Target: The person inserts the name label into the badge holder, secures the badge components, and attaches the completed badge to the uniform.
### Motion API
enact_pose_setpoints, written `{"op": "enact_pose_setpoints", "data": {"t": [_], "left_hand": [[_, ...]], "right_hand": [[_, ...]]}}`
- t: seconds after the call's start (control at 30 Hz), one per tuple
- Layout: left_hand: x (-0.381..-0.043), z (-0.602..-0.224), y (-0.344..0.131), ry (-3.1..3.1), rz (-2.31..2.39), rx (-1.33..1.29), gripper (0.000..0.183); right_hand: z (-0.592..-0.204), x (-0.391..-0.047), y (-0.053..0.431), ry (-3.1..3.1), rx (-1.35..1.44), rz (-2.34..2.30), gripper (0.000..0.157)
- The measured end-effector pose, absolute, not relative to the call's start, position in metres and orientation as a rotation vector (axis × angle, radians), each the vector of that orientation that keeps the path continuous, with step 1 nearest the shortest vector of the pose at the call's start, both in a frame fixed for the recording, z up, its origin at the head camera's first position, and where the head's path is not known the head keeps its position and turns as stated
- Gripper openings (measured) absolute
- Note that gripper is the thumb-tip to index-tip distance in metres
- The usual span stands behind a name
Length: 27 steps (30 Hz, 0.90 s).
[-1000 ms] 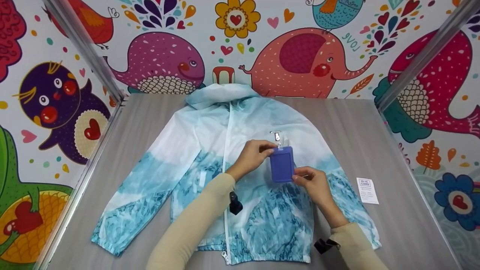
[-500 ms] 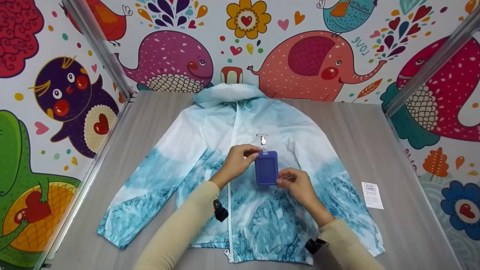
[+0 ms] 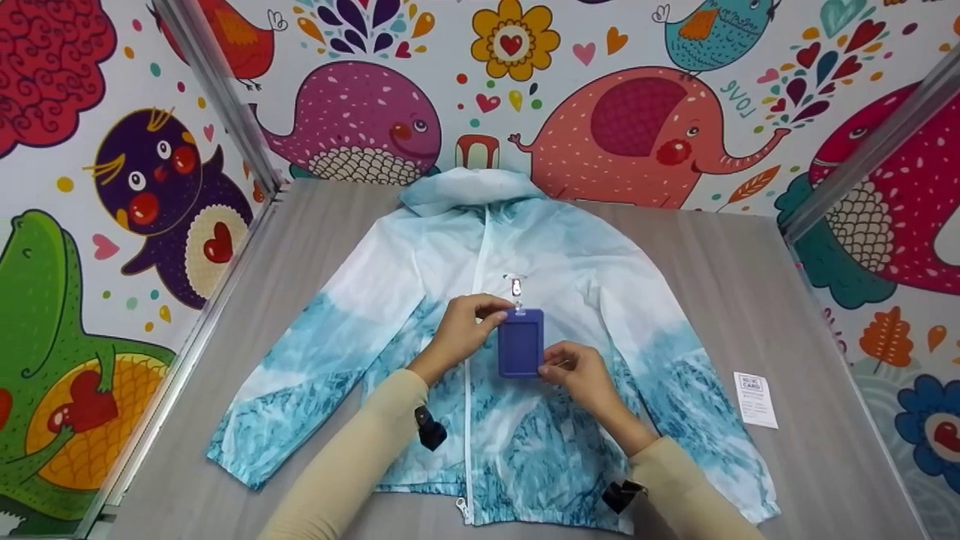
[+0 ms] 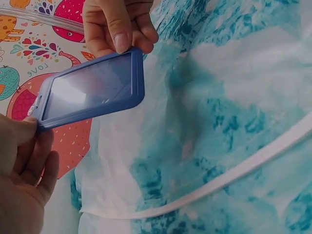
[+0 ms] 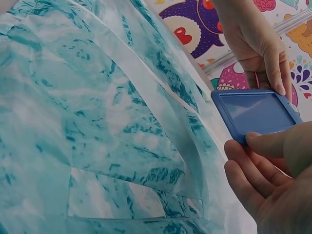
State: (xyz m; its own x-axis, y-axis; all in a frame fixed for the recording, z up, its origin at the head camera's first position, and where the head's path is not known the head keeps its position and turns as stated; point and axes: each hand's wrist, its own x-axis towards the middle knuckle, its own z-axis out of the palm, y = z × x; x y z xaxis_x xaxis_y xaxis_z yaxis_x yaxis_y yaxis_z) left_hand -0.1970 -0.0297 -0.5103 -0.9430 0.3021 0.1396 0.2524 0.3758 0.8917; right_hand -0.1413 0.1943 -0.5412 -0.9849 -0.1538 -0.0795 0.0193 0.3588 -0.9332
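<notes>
Both hands hold a blue badge holder with a framed clear window, above the jacket in the head view. My left hand pinches its upper left corner between thumb and fingers. The lower right corner is pinched by my right hand. A metal clip on a clear strap sticks up from the holder's top edge. Beneath lies a white and teal hooded jacket, spread flat with its white zipper running down the front. In the left wrist view the badge holder is tilted, its window showing glare.
A small white printed card lies on the grey table to the right of the jacket's sleeve. Walls with cartoon animals rise at the back and sides, with metal posts at the corners.
The head view has shifted, so the scene slides right. The hands and badge holder have moved left over the jacket, closer to the zipper. Both grips are unchanged.
</notes>
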Motion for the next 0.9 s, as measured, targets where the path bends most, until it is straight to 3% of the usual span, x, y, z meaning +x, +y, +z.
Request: {"op": "enact_pose_setpoints", "data": {"t": [0.5,0.9], "left_hand": [[-0.197,-0.507,-0.032,2.574,1.640,0.529,0.020],[-0.193,-0.503,-0.030,2.552,1.622,0.542,0.020]], "right_hand": [[-0.522,-0.161,0.201,2.452,-0.271,-1.643,0.022],[-0.485,-0.206,0.190,2.574,-0.323,-1.573,0.032]]}}
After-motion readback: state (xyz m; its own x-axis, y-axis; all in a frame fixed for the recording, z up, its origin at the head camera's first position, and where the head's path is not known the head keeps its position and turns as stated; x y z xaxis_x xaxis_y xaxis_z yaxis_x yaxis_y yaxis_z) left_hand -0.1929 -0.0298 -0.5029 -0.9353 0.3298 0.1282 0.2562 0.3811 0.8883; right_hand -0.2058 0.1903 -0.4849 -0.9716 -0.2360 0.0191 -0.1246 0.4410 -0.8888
